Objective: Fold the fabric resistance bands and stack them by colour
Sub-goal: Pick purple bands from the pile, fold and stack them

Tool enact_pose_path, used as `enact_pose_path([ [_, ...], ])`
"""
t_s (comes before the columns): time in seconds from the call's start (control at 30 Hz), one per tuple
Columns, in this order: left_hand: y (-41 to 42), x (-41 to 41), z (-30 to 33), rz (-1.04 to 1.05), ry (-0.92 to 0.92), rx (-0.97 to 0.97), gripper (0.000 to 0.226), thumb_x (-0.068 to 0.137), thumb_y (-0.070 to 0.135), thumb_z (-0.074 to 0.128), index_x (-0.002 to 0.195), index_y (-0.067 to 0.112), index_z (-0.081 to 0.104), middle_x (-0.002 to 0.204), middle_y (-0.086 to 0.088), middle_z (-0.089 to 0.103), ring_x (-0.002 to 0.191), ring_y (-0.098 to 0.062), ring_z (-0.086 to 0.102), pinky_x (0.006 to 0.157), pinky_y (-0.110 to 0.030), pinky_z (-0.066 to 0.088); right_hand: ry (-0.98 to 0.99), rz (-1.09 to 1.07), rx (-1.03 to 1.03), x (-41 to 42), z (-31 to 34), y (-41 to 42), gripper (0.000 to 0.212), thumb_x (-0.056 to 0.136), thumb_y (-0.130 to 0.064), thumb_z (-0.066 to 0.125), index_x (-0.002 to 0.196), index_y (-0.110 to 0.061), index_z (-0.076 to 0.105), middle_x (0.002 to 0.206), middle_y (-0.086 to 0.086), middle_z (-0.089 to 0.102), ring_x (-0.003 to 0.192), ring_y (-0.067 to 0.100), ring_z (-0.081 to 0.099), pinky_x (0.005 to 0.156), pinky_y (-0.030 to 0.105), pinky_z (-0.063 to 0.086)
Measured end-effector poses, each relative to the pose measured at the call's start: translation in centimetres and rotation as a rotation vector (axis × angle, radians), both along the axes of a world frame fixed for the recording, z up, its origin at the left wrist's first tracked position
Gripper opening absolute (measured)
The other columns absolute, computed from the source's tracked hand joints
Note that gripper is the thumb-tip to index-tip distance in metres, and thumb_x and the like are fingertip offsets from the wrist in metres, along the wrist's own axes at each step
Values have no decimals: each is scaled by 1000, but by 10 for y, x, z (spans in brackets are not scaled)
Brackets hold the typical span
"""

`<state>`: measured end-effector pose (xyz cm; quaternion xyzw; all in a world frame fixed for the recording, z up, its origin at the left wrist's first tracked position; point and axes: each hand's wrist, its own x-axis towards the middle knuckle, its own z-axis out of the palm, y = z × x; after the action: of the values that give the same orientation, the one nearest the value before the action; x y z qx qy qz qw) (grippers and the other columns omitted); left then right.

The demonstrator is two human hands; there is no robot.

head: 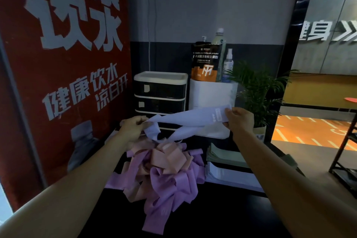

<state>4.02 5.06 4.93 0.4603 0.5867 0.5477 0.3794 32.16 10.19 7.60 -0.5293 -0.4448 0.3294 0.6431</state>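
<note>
Head view: one person, two bare forearms reaching up from the lower corners toward frame centre.
Left hand (133,127): fingers curled, gripping the bunched left end of one pale lavender band (185,120).
Right hand (240,120): fingers and thumb pinch the band's right end, beside its white label.
Lavender band: one, held in the air between both hands at mid-frame, sloping upward to the right; a loop hangs below the left hand.
Loose pile (164,168): unfolded bands heaped on the black counter (222,216) below the hands, in two colours, peach and pink-purple; individual count cannot be told.
Folded stacks: two at right of the pile, one green stack (222,155) behind one white stack (231,177).
Drawer unit (160,92): one, three drawers visible, upper centre.
White box (212,100): one, just right of the drawers.
On the box: one orange-black pouch (205,62), one tall bottle (219,38), one spray bottle (229,63).
Potted plant (258,91): one, right of the box.
Red poster (63,60): one, fills the left of the frame.
</note>
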Motion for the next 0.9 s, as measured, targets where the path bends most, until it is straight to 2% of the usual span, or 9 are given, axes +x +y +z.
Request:
enact_pose_path([
  [0.13, -2, 17, 3, -95, -233, -21, 19, 95, 5, 48, 84, 14, 59, 78, -5, 66, 69, -15, 63, 58, -25, 55, -12, -28, -15, 11, -15, 1, 23, 89, -10, 60, 86, 12, 65, 72, 13, 58, 68, 24, 54, 48, 20, 54],
  [0.23, -5, 21, 1, -216, -253, -83, 15, 95, 7, 49, 88, 6, 62, 71, -6, 68, 57, -11, 64, 53, -21, 55, -37, -65, -29, 21, -23, 3, 28, 89, -10, 57, 90, 18, 59, 70, 16, 52, 62, 24, 50, 49, 25, 51],
  [0.37, -9, 21, -4, -385, 162, -127, 28, 93, 17, 55, 66, 12, 60, 55, 2, 56, 55, -11, 49, 54, -21, 43, -119, -123, -55, 36, -30, 4, 28, 90, -14, 55, 88, 14, 60, 63, 20, 52, 53, 25, 46, 56, 33, 38],
  [0.5, -8, 32, -3, -313, 600, -97, 49, 89, 43, 58, 50, 23, 35, 45, 13, 29, 46, -5, 28, 50, -22, 23, -222, -123, -13, 43, -32, 1, 31, 91, -17, 53, 89, 13, 59, 62, 25, 49, 55, 28, 44, 56, 34, 34],
  [0.6, -4, 39, -3, -320, 601, 10, 49, 91, 37, 56, 51, 22, 32, 44, 13, 27, 46, -4, 25, 52, -24, 22, -300, -77, 78, 48, -23, -5, 28, 91, -14, 53, 88, 13, 60, 72, 32, 56, 63, 26, 47, 61, 31, 34],
  [0.67, -4, 46, -1, -370, 646, 57, 42, 92, 28, 57, 53, 20, 43, 44, 14, 37, 46, -1, 32, 53, -20, 29, -382, -7, 160, 49, -9, -12, 19, 91, -10, 56, 84, 6, 64, 75, 21, 61, 67, 22, 49, 63, 27, 35],
  [0.77, -4, 60, 8, -358, 779, 145, 15, 90, 23, 61, 75, 18, 61, 67, 13, 57, 62, 0, 50, 64, -18, 43, -495, 143, 272, 43, 15, -23, 13, 90, -9, 59, 84, -3, 69, 66, -3, 57, 60, 9, 49, 60, 24, 36],
  [0.83, -1, 71, 18, -349, 704, 217, 6, 87, 20, 64, 83, 22, 61, 80, 9, 61, 75, -6, 56, 77, -26, 48, -574, 212, 368, 37, 27, -30, 11, 88, -7, 62, 84, -3, 71, 68, -5, 59, 63, 7, 51, 60, 22, 38],
  [0.9, -2, 85, 34, -356, 614, 285, 16, 83, 18, 69, 85, 29, 58, 88, 8, 60, 83, -9, 58, 84, -29, 48, -619, 259, 437, 31, 37, -36, 9, 86, -6, 64, 86, -1, 72, 74, -2, 62, 65, 5, 52, 63, 20, 40],
])
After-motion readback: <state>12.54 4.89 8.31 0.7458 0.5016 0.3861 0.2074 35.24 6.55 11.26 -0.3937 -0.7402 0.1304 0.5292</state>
